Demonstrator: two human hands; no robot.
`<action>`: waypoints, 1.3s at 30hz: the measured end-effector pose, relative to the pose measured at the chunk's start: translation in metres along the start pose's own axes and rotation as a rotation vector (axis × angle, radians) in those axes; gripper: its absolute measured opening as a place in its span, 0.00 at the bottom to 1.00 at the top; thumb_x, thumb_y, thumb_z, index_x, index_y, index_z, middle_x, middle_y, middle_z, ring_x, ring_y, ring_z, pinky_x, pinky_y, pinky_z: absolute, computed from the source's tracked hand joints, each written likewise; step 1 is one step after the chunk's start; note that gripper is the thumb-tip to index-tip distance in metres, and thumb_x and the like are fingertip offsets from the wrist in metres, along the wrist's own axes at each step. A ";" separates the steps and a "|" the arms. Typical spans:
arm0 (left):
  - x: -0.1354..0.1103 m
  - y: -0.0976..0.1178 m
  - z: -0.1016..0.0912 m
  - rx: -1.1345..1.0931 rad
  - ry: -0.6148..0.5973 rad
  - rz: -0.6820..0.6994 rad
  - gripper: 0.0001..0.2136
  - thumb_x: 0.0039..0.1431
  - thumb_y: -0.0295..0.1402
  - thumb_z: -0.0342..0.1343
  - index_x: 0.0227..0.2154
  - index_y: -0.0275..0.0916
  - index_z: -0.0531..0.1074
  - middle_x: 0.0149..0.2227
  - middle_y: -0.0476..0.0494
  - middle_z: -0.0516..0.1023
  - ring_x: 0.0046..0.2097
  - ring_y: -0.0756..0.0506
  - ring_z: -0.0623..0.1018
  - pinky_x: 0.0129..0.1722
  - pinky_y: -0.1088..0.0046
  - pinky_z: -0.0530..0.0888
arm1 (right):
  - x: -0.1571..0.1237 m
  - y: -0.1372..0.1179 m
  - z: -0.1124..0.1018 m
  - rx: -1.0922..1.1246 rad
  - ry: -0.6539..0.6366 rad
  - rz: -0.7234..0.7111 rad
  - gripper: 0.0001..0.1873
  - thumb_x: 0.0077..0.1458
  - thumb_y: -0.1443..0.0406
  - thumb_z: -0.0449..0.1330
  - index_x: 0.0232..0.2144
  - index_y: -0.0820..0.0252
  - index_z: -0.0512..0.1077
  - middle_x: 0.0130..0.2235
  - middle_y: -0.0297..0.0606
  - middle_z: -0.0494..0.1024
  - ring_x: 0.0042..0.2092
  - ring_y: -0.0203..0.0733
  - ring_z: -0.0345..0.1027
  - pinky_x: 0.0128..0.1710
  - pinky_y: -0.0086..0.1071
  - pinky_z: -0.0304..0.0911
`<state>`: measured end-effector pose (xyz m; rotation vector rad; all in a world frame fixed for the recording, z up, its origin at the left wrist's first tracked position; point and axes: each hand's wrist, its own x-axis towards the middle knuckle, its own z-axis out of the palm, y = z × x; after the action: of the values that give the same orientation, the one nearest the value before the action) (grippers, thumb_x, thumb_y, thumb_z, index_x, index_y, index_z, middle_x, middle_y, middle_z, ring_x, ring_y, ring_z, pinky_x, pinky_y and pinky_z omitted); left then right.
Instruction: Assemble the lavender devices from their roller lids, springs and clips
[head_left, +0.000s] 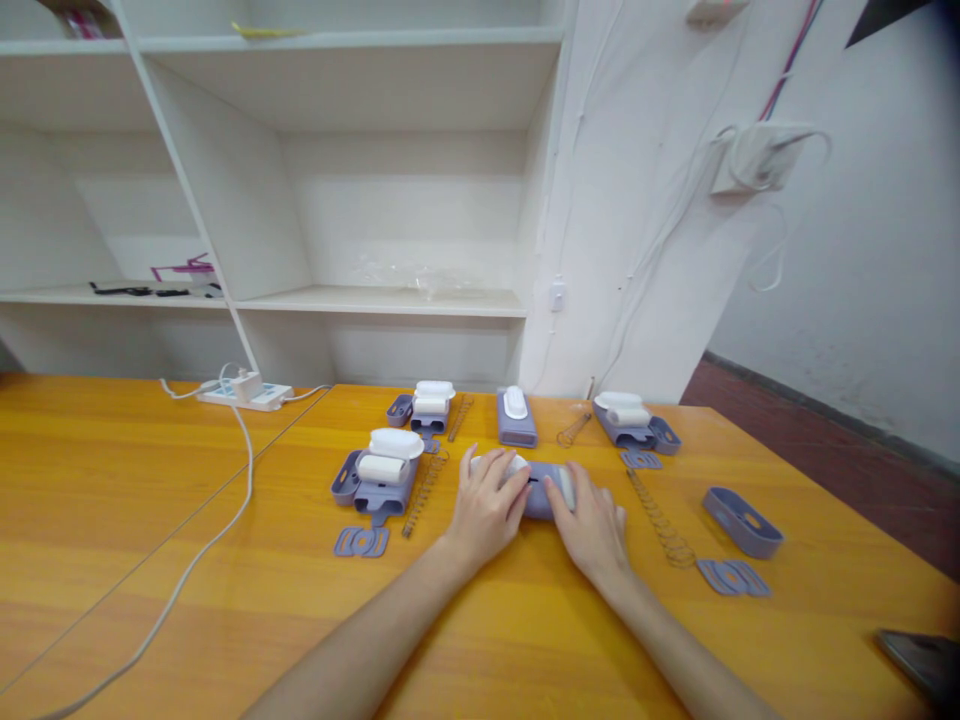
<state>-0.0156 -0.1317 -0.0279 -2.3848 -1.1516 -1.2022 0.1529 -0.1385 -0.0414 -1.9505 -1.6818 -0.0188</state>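
Both my hands rest on a purple plastic housing with white parts (541, 487) lying on the orange table (225, 520). My left hand (487, 505) covers its left end, fingers curled over a white piece. My right hand (592, 520) grips its right end, thumb pressed against a white piece. A long coil spring (660, 520) lies just right of my right hand. Another spring (424, 492) lies left of my left hand.
Similar purple and white assemblies (379, 470) (427, 405) (516, 415) (630, 418) stand around. A purple tray part (742, 520) and flat purple gasket (731, 577) lie at right, another gasket (362, 541) at left. A white power strip (244, 393) and cable (210, 540) cross the left side. White shelves (337, 150) behind.
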 end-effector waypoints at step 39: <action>0.000 -0.013 0.011 -0.493 -0.026 -0.098 0.12 0.61 0.28 0.43 0.46 0.41 0.66 0.48 0.41 0.69 0.51 0.46 0.67 0.52 0.63 0.66 | -0.004 0.004 0.004 0.118 0.181 -0.280 0.20 0.55 0.60 0.52 0.50 0.52 0.65 0.48 0.41 0.68 0.49 0.47 0.60 0.48 0.44 0.53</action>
<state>-0.0185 -0.1175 -0.0369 -2.7189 -1.0898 -1.6538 0.1544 -0.1406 -0.0481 -1.5670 -1.7769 -0.1908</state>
